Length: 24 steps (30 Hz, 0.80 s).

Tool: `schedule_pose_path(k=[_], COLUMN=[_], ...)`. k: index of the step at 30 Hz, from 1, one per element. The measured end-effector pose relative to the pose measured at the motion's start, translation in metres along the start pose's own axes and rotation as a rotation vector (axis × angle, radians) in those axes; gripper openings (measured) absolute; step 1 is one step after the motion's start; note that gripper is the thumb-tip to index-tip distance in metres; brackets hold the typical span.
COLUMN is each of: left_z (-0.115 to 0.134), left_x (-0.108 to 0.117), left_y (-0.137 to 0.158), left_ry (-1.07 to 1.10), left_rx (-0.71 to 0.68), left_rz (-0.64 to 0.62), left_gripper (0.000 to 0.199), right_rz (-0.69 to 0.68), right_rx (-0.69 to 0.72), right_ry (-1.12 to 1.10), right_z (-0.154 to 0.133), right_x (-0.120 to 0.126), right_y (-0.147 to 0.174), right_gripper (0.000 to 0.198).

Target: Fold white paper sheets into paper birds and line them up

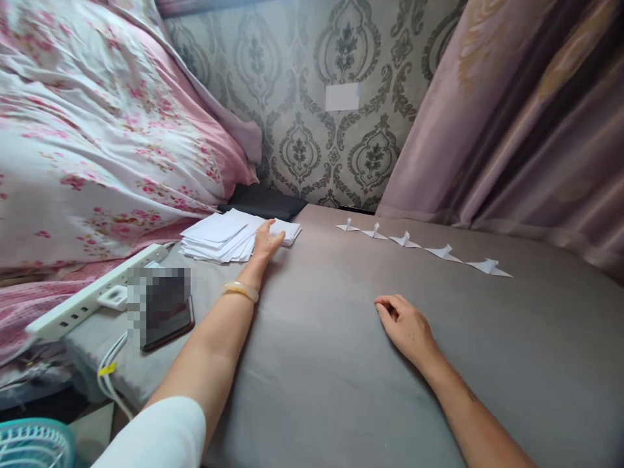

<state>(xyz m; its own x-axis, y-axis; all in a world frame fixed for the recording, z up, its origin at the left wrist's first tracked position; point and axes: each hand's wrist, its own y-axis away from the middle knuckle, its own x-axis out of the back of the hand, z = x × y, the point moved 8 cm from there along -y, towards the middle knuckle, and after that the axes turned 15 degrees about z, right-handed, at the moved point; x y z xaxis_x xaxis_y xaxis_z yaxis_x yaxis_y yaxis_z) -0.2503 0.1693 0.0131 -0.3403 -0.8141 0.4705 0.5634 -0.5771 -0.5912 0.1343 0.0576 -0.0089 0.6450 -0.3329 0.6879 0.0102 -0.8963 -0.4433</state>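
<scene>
White paper stack (212, 242), edges uneven, at the back left of the grey cloth surface (322, 364). Left hand (268, 243) at its right part, thumb and forefinger spread; whether they touch a sheet, cannot tell. Right hand (405, 328) low over the cloth, well apart from the stack, fingers curled, thumb tip against forefinger. Folded paper pieces (444, 252), five, in a slanting row at back right, each with a raised peak. Power strip (88, 300) bears a white charger (115, 297), near a dark phone (168, 326). Turquoise round object (61, 437), lower left, white lattice inside: basket or fan guard, cannot tell.
</scene>
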Motion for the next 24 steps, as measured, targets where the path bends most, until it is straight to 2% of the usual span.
schedule_pose_path(k=[4, 8, 19, 24], left_z=[0.006, 0.004, -0.006, -0.008], left_x=[-0.017, -0.022, -0.021, -0.017], left_y=[0.010, 0.014, 0.011, 0.007], left_ry=[-0.080, -0.155, -0.100, -0.082], left_rx=[-0.069, -0.059, 0.034, 0.035], left_rz=[-0.174, -0.276, -0.229, -0.153], left_gripper=[0.067, 0.077, 0.066, 0.048], right_rz=[0.016, 0.002, 0.003, -0.004], right_rx=[0.015, 0.016, 0.026, 0.016], right_ry=[0.015, 0.025, 0.045, 0.047], right_z=[0.000, 0.001, 0.001, 0.003], right_x=[0.000, -0.001, -0.001, -0.002], right_y=[0.000, 0.000, -0.002, -0.002], right_gripper=[0.027, 0.026, 0.028, 0.026])
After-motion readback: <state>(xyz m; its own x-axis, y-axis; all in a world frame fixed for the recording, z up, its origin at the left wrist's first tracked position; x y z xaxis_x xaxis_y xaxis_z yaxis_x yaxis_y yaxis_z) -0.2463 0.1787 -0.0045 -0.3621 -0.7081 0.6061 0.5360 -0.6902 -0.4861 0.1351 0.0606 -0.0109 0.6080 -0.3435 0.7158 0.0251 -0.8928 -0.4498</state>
